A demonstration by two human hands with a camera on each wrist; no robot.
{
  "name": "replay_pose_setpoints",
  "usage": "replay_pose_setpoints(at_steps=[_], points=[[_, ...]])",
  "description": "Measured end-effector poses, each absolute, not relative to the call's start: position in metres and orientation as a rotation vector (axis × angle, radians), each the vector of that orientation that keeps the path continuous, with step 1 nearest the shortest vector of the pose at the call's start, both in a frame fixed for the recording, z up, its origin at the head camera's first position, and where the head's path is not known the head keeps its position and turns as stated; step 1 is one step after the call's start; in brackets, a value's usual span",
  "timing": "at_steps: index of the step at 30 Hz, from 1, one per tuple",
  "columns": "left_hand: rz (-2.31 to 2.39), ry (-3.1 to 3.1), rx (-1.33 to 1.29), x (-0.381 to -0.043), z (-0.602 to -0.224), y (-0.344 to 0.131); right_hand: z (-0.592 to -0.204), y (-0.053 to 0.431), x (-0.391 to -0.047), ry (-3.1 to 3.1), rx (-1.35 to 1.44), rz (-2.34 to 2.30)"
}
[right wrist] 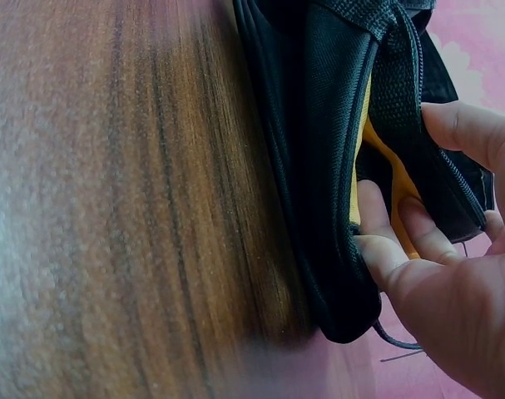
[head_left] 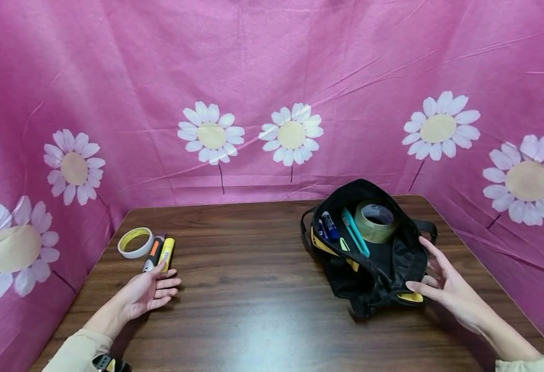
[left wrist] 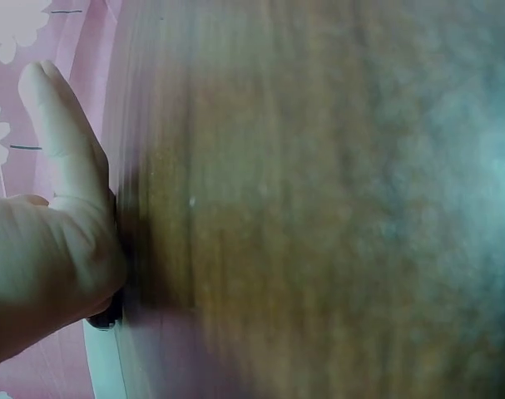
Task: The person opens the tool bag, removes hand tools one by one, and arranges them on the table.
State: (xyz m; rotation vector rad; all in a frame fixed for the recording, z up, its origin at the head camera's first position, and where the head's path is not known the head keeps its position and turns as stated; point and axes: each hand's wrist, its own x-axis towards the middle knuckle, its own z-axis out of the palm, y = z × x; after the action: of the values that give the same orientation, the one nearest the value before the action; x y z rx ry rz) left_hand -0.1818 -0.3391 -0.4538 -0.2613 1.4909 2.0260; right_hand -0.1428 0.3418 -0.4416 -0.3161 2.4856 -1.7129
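At the right of the head view lies an open black zip bag (head_left: pixel 346 287) with yellow lining. Inside it are a roll of clear packing tape (head_left: pixel 378 227), a teal box cutter (head_left: pixel 356 232) and a blue tube (head_left: pixel 330 226). My right hand (head_left: pixel 453 292) grips the bag's right edge; in the right wrist view its fingers (right wrist: pixel 427 229) curl into a gap beside the yellow lining. On the left, my left hand (head_left: pixel 148 294) is palm up with loose fingers, close to a yellow stick-shaped tube (head_left: pixel 167 250) and a grey-and-orange tool (head_left: pixel 153 253).
A roll of white tape (head_left: pixel 135 243) lies at the far left of the brown wooden table (head_left: pixel 248 268). Pink cloth (head_left: pixel 253 62) with white daisies hangs behind and along both sides. A black strap (head_left: pixel 305 230) sticks out from the bag's left side.
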Motion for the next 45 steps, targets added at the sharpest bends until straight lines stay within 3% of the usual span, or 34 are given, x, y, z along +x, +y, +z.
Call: replay_pose_setpoints(at_steps=[18, 25, 33, 45], points=[[1.979, 1.474, -0.155, -0.182, -0.452, -0.34, -0.443, 0.341, -0.143, 2.495, -0.313, -1.709], [1.855, 1.653, -0.107, -0.19, -0.437, -0.318, -0.444, 0.342, -0.144, 2.491, -0.332, -1.719], [1.733, 1.756, 0.136, -0.219, -0.393, -0.247, -0.446, 0.343, -0.143, 2.493, -0.358, -1.737], [1.541, 1.653, 0.615, -0.246, -0.284, -0.089, -0.449, 0.342, -0.144, 2.395, -0.433, -1.872]])
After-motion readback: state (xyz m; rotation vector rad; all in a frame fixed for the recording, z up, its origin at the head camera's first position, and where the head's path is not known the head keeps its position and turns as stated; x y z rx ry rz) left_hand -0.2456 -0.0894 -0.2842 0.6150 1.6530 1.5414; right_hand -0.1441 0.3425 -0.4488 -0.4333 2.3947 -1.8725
